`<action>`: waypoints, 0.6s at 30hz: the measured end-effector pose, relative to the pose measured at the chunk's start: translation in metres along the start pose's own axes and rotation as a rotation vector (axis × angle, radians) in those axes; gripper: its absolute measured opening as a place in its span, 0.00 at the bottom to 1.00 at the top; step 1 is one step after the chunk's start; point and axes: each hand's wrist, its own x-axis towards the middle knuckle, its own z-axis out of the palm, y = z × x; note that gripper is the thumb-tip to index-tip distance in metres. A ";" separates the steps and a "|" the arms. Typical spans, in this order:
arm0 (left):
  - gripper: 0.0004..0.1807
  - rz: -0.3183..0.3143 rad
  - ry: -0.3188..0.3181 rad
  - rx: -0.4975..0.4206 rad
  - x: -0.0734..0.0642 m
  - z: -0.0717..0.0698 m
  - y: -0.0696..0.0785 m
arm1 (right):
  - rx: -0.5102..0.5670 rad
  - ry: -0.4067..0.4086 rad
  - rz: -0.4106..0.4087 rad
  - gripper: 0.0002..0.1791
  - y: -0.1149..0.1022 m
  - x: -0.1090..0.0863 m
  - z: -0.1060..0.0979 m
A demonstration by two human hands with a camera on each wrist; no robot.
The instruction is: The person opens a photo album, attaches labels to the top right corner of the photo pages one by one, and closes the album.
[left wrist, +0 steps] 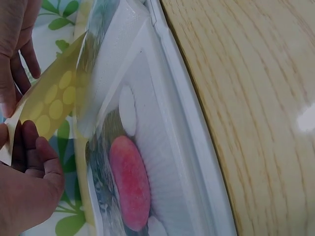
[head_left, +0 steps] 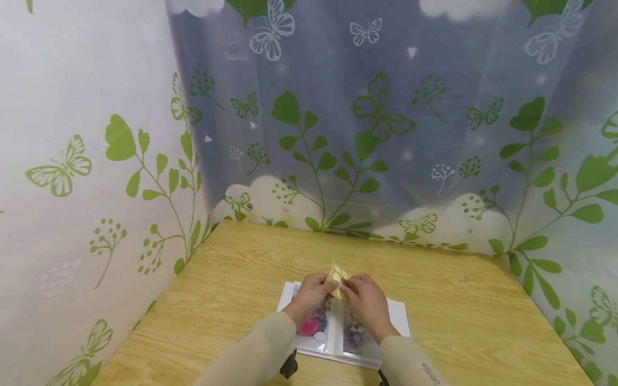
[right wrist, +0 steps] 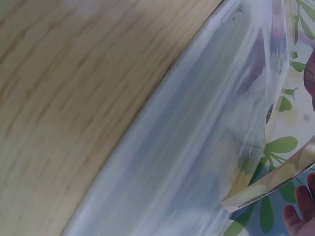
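Note:
Both hands meet over an open photo album (head_left: 398, 317), which lies on the table with clear-sleeved pages. Between them stands a small yellow sheet of round stickers (head_left: 336, 276), raised above the album. My left hand (head_left: 311, 295) pinches the sheet's left side between thumb and fingers. From the other side, my right hand (head_left: 368, 303) pinches it with thumb and forefinger close to the left fingertips. Rows of pale yellow circles show on the sticker sheet (left wrist: 56, 101) in the left wrist view. A photo with a bright pink oval shape (left wrist: 129, 182) fills the near album page.
The wood-grain table (head_left: 232, 279) spreads around the album on all sides. Hanging cloth (head_left: 328, 161) printed with green leaves and butterflies encloses the back and both sides. A dark strap piece (head_left: 288, 365) hangs by the left sleeve.

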 end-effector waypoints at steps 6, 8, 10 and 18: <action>0.10 -0.028 -0.060 -0.023 0.000 0.001 -0.001 | 0.008 0.028 0.013 0.10 0.002 -0.002 0.000; 0.10 -0.037 -0.071 -0.026 0.000 0.001 -0.002 | 0.011 0.029 0.022 0.10 0.003 -0.002 0.000; 0.09 -0.040 -0.073 -0.025 0.001 0.002 -0.003 | 0.003 0.028 0.017 0.10 0.003 -0.002 -0.001; 0.10 -0.008 -0.067 -0.004 0.002 0.003 0.002 | -0.036 0.047 -0.037 0.08 0.003 -0.001 -0.004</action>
